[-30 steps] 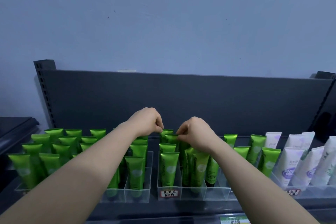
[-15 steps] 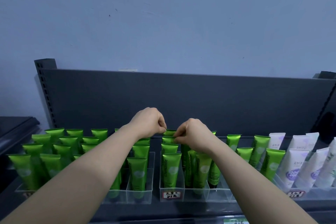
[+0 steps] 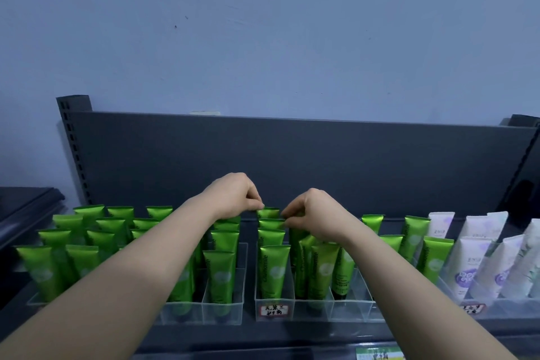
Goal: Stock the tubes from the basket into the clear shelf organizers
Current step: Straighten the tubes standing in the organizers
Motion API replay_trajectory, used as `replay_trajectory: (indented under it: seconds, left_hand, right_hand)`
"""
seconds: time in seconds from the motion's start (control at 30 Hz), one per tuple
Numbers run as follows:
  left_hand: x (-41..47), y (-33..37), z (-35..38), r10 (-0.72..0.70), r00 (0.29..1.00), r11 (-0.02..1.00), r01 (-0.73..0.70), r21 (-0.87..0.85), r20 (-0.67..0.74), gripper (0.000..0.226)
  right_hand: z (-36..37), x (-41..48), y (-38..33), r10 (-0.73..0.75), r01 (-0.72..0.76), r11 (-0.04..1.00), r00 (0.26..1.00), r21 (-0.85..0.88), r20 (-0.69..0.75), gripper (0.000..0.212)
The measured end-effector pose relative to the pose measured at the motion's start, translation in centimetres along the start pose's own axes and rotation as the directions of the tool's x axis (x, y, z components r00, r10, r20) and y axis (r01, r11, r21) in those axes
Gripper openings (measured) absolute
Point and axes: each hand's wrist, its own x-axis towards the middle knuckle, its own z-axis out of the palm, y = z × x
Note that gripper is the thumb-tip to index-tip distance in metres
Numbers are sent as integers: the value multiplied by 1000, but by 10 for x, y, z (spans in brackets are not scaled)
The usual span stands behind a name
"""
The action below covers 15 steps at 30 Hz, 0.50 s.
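Blue wall [image 3: 263, 38] rose above back panel [image 3: 292, 155] | dark shelf [image 3: 248, 333] lay below panel | left hand [image 3: 233, 199], right hand [image 3: 312, 216] pinched green tube [image 3: 268, 212] before panel

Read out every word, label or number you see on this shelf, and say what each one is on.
"Chamomile": lengthwise on the green tubes, clearest on the front ones.
Handwritten label on the clear organizer: Chinese characters, too scrawled to read.
Second handwritten label below the white tubes: partly hidden, unreadable.
Price tag on the shelf edge: blurred.
Print on the white tubes: too small.
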Motion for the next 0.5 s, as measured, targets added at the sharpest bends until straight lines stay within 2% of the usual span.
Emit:
replay_trajectory:
  seconds: [0.13, 0.3, 0.5]
  left_hand:
    - [-8, 3, -5, 11, 999, 998, -9, 56, -37, 19]
    - [-31, 17, -18, 70, 978, 996, -58, 62, -196, 17]
    - [-57, 24, -16, 85, 994, 989, -75, 128, -73, 16]
  right_hand:
    - [-7, -8, 3, -3, 3, 1000, 1000, 1, -16, 19]
    - [-20, -25, 7, -21, 19, 999, 998, -40, -66, 19]
    - [-16, -45, 1, -88, 88, 996, 994, -12, -69, 9]
